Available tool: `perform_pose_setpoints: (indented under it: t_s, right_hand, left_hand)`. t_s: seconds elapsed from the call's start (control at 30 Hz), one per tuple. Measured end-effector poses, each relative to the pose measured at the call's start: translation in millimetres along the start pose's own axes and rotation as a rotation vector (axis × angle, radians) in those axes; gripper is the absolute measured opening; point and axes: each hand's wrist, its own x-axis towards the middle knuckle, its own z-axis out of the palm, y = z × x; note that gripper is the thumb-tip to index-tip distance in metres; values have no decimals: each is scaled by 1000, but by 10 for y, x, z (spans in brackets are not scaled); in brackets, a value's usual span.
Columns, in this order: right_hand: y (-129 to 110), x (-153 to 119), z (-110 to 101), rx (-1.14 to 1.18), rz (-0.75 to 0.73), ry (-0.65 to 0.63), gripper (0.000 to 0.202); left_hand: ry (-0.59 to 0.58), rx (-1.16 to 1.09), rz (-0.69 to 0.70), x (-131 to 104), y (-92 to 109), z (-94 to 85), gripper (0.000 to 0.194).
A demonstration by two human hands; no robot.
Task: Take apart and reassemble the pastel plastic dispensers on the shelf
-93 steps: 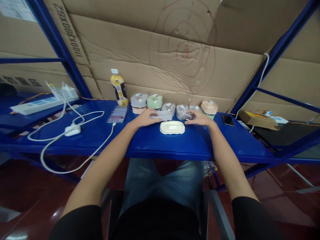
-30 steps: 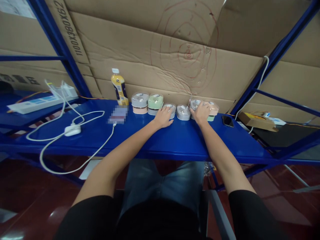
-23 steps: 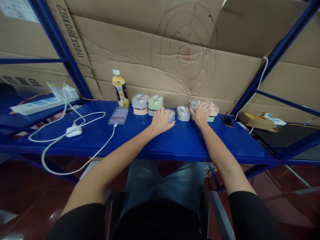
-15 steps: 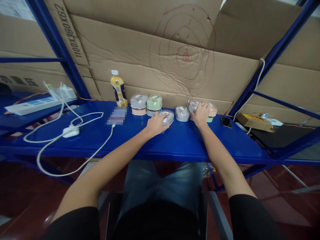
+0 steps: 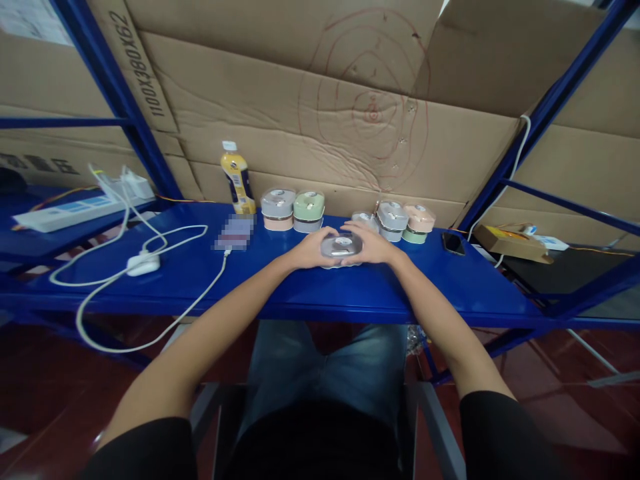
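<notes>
Both of my hands hold a grey container with a clear lid (image 5: 342, 245) over the middle of the blue table. My left hand (image 5: 311, 251) wraps its left side, and my right hand (image 5: 373, 247) wraps its right side. Behind my right hand, another grey container (image 5: 363, 218) is partly hidden. To its right stand a grey stack (image 5: 392, 219) and a stack with a peach container (image 5: 420, 219) over a green one. Left of my hands are a grey-over-peach stack (image 5: 278, 208) and a stack topped by a green container (image 5: 309, 208).
A yellow bottle (image 5: 238, 180) and a blurred flat item (image 5: 235, 232) with a cable stand left on the table (image 5: 310, 293). A white adapter (image 5: 143, 264) lies among looped cables. At the right are a black phone (image 5: 453, 244) and an open cardboard box (image 5: 513, 245).
My right hand has left the stack at the right and moved left to the container near my left hand. The container now sits slightly nearer and further right, between both hands.
</notes>
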Motion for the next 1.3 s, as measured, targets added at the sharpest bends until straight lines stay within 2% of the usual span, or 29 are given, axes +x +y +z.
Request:
perform_pose_setpoints:
  t_s: [0.1, 0.23, 0.33, 0.4, 0.53, 0.6, 0.77, 0.93, 1.03, 1.07, 1.13, 1.2, 1.3]
  right_hand:
    - [-140, -22, 75, -8, 50, -95, 102]
    - [-207, -69, 46, 15, 114, -75, 94]
    - [-113, -111, -82, 116, 173, -29, 83]
    - [-9, -163, -207, 148, 227, 32, 77]
    - [172, -300, -436, 147, 322, 107, 70]
    - [223, -347, -497, 155, 337, 110, 67]
    - [267, -382, -558, 172, 349, 69, 59]
    - [270, -402, -621, 125, 460, -87, 74]
    - [275, -408, -622, 102, 487, -162, 75]
    - [275, -408, -616, 105, 486, -137, 77]
    - [266, -401, -596, 119, 458, -11, 82]
    - [237, -381, -562, 147, 379, 123, 87]
    - [155, -325, -465, 182, 220, 161, 88]
  left_hand:
    - [-40, -121, 7, 6, -105, 14, 99]
    - [-55, -128, -68, -18, -170, 23, 119]
    - [-35, -80, -81, -31, -160, 8, 126]
    - [-32, -19, -43, -35, -131, 2, 116]
    - [-78, 100, 69, -42, -41, 37, 60]
    - [-82, 116, 78, -43, -2, 53, 51]
    - [-4, 103, -10, -30, -51, -73, 53]
    - [105, 183, -175, -22, -256, -302, 52]
    - [123, 204, -201, -20, -282, -330, 49]
    - [122, 189, -179, -19, -261, -317, 49]
    - [119, 135, -109, -19, -184, -267, 53]
    - [105, 68, -61, -21, -87, -193, 67]
    - [58, -9, -45, -25, 11, -66, 92]
